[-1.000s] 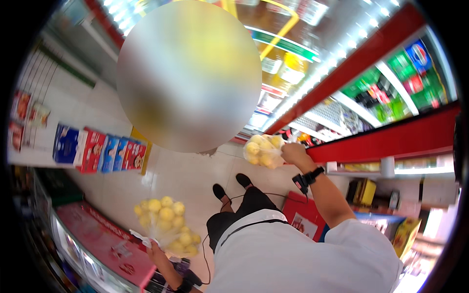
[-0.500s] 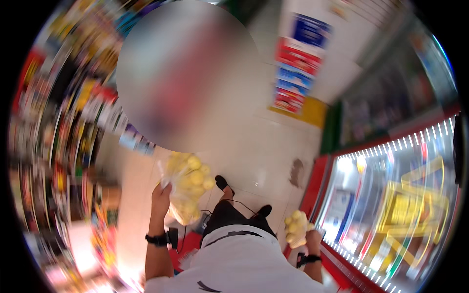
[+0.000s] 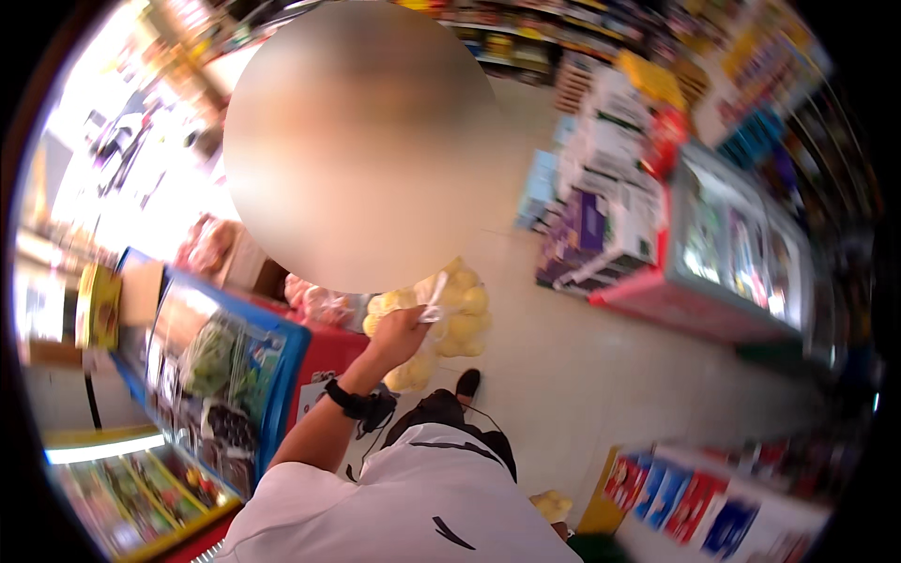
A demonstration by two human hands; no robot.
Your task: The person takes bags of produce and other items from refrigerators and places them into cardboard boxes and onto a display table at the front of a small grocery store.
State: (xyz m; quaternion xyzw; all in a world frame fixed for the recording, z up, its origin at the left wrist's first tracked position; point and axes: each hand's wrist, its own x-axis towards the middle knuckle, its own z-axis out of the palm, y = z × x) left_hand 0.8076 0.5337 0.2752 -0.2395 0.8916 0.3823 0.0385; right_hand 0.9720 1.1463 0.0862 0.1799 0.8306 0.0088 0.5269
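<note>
My left hand [image 3: 402,336] is closed round the gathered white neck of a clear plastic bag of yellow round produce [image 3: 465,314], held out in front of me. More yellow produce shows on the near side of my fist; whether it is a second bag, I cannot tell. A black strap with a small device sits on my left wrist. At my right side, a smaller bag of yellow produce [image 3: 551,505] shows past my white shirt, with a sliver of my right hand [image 3: 561,529] beside it. The shirt hides most of that hand.
A blue-edged chest freezer [image 3: 298,366] stands close on my left, with pink bagged goods [image 3: 319,305] beyond it. Stacked cartons [image 3: 601,220] lean by a red-and-grey freezer [image 3: 718,239] at the right. Colourful boxes [image 3: 671,497] sit at lower right. A blurred disc covers the upper middle.
My view has swung round to another part of the shop. My left hand, still gripping its bag, has come across in front of me. My right hand has become mostly hidden.
</note>
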